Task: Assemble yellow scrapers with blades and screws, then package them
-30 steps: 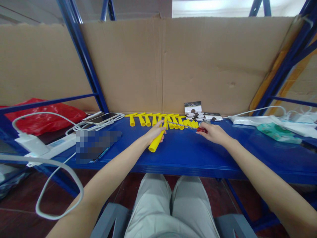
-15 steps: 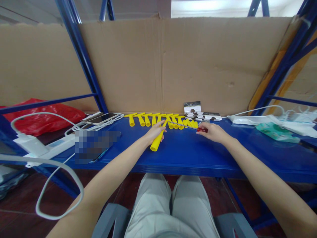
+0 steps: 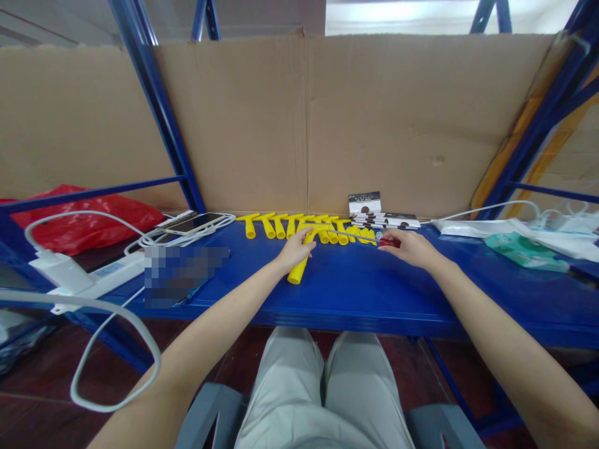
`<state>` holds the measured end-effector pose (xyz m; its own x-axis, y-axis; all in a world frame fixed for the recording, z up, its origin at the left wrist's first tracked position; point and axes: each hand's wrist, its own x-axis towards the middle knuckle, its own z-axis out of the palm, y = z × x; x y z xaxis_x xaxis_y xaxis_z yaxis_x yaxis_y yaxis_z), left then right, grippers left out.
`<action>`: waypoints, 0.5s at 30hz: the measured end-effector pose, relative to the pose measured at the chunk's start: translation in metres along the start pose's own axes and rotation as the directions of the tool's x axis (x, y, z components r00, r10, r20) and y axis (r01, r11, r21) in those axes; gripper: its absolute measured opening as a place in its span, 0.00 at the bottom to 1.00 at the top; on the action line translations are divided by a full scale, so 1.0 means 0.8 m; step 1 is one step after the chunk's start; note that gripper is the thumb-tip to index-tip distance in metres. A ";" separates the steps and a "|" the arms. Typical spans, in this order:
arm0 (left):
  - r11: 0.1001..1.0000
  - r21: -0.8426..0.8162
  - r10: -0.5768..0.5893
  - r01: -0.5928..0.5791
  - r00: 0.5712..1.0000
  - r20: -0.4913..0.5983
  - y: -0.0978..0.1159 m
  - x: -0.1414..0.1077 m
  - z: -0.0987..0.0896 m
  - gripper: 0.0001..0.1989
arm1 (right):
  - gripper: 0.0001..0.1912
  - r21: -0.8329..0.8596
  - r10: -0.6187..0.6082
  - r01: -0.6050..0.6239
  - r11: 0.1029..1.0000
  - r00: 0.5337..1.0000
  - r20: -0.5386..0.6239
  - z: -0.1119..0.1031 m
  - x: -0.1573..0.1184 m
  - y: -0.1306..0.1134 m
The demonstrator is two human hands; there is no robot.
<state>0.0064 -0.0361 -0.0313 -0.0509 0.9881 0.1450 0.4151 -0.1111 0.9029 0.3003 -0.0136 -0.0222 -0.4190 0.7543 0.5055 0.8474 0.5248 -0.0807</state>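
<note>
My left hand is closed around a yellow T-shaped plastic handle, its round tube end pointing down toward me. A screwdriver with a red grip is held in my right hand. Its thin metal shaft points left, and the tip lies close to the head of the yellow piece; whether they touch I cannot tell. Behind my hands stands a row of similar yellow T-shaped pieces. Smaller yellow parts lie in a cluster left of the screwdriver grip.
Black-and-white printed cards are stacked against the cardboard panel. On the left of the blue shelf are a phone, white cables, a power strip and a red bag. A green packet lies right.
My right hand and the screwdriver have shifted slightly to the right. The yellow handle in my left hand has turned a little, so its crosspiece now shows more sideways.
</note>
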 end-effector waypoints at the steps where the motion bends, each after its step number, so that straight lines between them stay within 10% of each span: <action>1: 1.000 -0.003 0.000 0.000 1.000 -0.008 0.000 0.001 0.000 0.28 | 0.08 0.002 -0.002 0.002 1.000 1.000 -0.001 0.000 0.000 0.001; 15: 0.950 -0.271 -0.151 0.154 0.988 0.032 0.009 -0.008 0.012 0.24 | 0.10 0.228 -0.033 -0.003 0.974 0.987 0.154 0.004 0.002 0.019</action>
<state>0.0185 -0.0420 -0.0296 -0.0843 0.9964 -0.0059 0.1407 0.0177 0.9899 0.3116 -0.0028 -0.0257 -0.4925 0.7881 0.3692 0.7517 0.5990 -0.2758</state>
